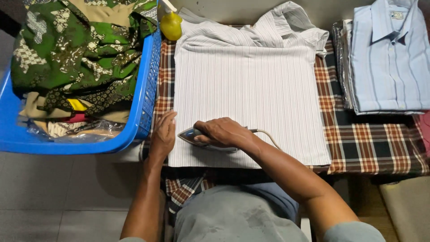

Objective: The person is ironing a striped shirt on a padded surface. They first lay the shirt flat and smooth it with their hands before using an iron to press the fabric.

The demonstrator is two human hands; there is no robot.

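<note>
- Right hand (222,131) wraps closed around the clothes iron (197,137), tip pointing left (cord trailing right).
- Left hand (164,133) lies flat, fingers spread, holding nothing, pressing the striped white shirt (251,89) edge just beside the iron's tip.
- Shirt lies on the plaid cloth (367,139), blue laundry basket (143,107) to the left.

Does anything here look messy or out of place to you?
Nothing looks damaged or spilled. The striped shirt lies flat on the plaid cloth; the right hand grips the iron, the left hand presses the shirt's edge. Only the green patterned clothes heaped in the blue basket look untidy.
</note>
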